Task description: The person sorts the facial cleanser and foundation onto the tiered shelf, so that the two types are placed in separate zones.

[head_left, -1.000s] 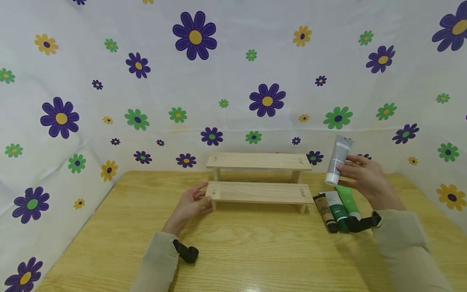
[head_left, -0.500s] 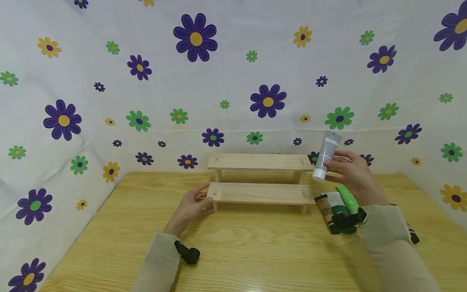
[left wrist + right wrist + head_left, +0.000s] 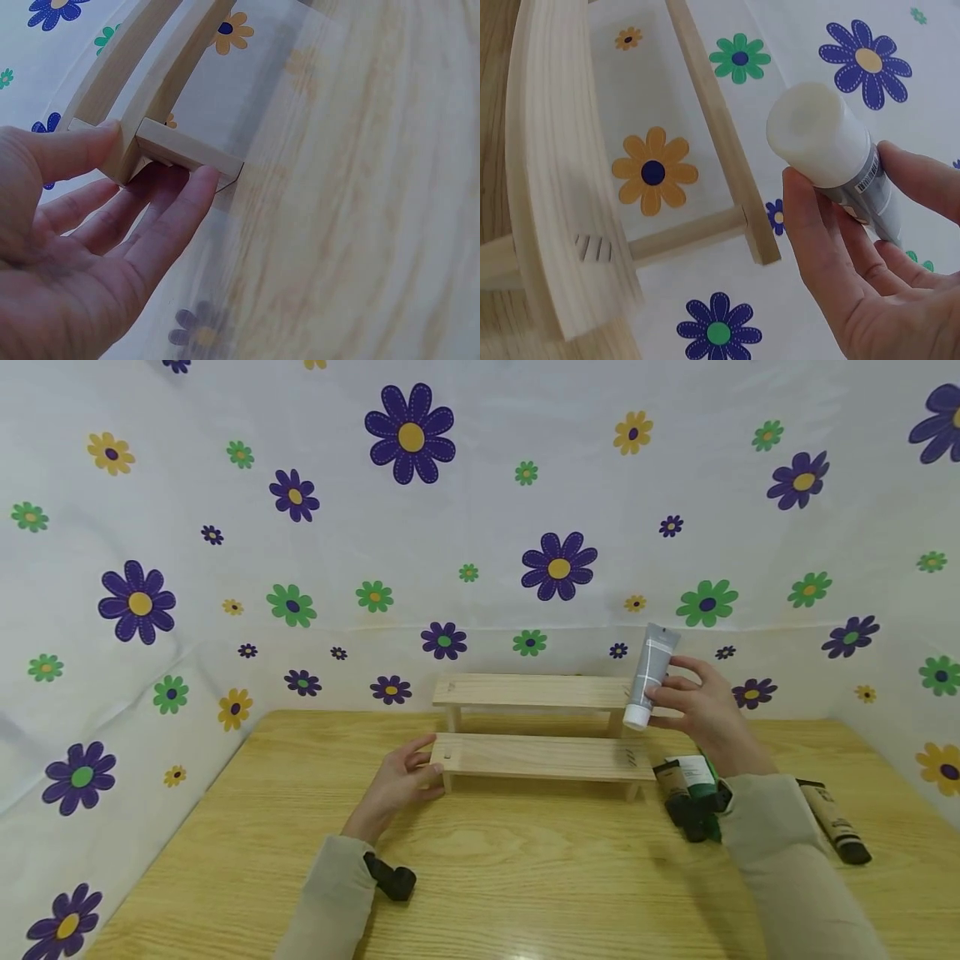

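A grey squeeze tube [image 3: 652, 668] with a white cap [image 3: 817, 135] is pinched between the thumb and fingers of my right hand [image 3: 701, 706]. It hangs tilted, cap down, by the right end of the upper board. The two-tier wooden shelf [image 3: 540, 756] stands on the table, its lower board in front. My left hand [image 3: 393, 785] grips the left end of that lower board. In the left wrist view the thumb lies on the board's end [image 3: 124, 150], and the fingers curl beside the shelf's leg [image 3: 187, 146].
Several tubes lie right of the shelf: a brown tube [image 3: 671, 777] and a white-and-green tube [image 3: 697, 772], partly behind my right wrist. Another tan tube [image 3: 832, 822] with a black cap lies farther right. A flower-printed cloth [image 3: 480, 510] hangs behind the table [image 3: 525, 877].
My right hand has carried the grey tube leftward and slightly up, toward the shelf's right end. The tan tube on the right has come into sight. My left hand keeps its place on the shelf.
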`<state>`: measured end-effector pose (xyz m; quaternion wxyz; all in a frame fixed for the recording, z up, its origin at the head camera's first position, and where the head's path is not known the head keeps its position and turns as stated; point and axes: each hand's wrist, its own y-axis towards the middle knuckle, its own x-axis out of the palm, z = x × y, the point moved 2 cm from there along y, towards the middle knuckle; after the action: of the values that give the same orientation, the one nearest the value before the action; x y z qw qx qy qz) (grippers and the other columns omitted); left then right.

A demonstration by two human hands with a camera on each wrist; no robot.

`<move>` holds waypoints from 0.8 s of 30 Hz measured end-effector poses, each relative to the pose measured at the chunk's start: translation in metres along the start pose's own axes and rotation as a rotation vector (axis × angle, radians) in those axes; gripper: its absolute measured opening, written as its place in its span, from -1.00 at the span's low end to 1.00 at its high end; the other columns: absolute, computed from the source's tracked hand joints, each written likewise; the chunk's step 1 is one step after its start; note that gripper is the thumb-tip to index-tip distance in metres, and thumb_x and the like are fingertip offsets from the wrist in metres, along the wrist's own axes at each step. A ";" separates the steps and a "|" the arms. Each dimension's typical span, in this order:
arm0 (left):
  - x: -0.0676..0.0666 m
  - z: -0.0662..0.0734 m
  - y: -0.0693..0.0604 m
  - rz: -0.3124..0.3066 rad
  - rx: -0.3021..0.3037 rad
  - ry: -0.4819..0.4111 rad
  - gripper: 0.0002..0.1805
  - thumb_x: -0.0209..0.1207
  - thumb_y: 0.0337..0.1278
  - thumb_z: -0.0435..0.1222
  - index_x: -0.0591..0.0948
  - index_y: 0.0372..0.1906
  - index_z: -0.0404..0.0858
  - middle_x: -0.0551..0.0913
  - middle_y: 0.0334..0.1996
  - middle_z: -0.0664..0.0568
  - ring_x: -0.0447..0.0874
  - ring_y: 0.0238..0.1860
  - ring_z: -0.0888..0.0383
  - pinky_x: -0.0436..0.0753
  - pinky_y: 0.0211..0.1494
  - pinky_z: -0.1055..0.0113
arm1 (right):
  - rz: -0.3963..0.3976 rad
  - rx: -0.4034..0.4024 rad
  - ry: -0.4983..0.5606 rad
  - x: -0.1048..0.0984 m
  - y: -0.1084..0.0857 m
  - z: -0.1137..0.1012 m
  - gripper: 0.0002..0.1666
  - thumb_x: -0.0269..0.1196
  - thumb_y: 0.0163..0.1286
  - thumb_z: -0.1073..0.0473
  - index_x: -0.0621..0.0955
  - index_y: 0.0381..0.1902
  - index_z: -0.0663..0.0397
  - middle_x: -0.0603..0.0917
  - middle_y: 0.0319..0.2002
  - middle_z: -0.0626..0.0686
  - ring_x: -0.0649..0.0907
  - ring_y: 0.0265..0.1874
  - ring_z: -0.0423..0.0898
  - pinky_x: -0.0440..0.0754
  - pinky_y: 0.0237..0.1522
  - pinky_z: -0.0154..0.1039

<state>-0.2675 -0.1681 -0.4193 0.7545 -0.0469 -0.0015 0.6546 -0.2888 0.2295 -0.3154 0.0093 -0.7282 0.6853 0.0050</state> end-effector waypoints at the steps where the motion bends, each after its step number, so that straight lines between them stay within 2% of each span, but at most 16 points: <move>1: 0.000 0.000 0.000 0.001 0.000 0.001 -0.37 0.05 0.45 -0.56 0.21 0.54 -0.39 0.42 0.31 -0.47 0.51 0.23 -0.36 0.70 0.08 -0.05 | 0.003 -0.010 0.006 0.002 0.000 -0.001 0.02 0.24 0.51 0.28 -0.15 0.64 0.10 0.26 0.35 0.30 0.52 0.03 -0.06 0.75 -0.13 -0.24; 9: 0.000 0.000 0.002 -0.003 0.000 -0.006 -0.37 0.06 0.44 -0.57 0.22 0.54 -0.38 0.43 0.29 -0.46 0.52 0.22 -0.35 0.70 0.08 -0.05 | 0.070 -0.048 0.040 0.021 0.004 -0.009 -0.06 0.22 0.51 0.30 -0.04 0.63 0.06 0.40 0.20 0.20 0.46 0.13 0.04 0.75 -0.13 -0.27; 13: 0.002 -0.001 0.003 -0.005 0.004 -0.013 -0.37 0.06 0.43 -0.58 0.22 0.53 -0.40 0.45 0.26 -0.46 0.54 0.19 -0.34 0.71 0.06 -0.05 | 0.099 -0.054 0.094 0.028 0.005 -0.009 -0.09 0.21 0.50 0.34 0.00 0.62 0.04 0.46 0.12 0.12 0.49 0.11 0.02 0.76 -0.14 -0.25; 19: 0.001 -0.004 0.003 0.007 -0.004 -0.023 -0.37 0.06 0.42 -0.59 0.23 0.53 -0.40 0.46 0.25 -0.46 0.55 0.18 -0.32 0.72 0.05 -0.05 | 0.142 -0.058 0.113 0.039 0.007 -0.009 -0.12 0.18 0.51 0.37 0.03 0.61 0.01 0.49 0.10 0.05 0.51 0.13 0.02 0.76 -0.15 -0.28; 24: 0.000 -0.004 0.003 0.009 -0.009 -0.026 -0.36 0.06 0.43 -0.58 0.23 0.54 -0.38 0.46 0.27 -0.45 0.54 0.19 -0.33 0.71 0.06 -0.04 | 0.151 -0.085 0.136 0.047 0.010 -0.010 -0.13 0.19 0.49 0.41 0.06 0.60 0.05 0.50 0.05 0.03 0.55 0.05 -0.03 0.77 -0.17 -0.26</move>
<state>-0.2707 -0.1681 -0.4238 0.7512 -0.0418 -0.0139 0.6586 -0.2957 0.1818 -0.3059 -0.0683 -0.6728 0.7365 -0.0145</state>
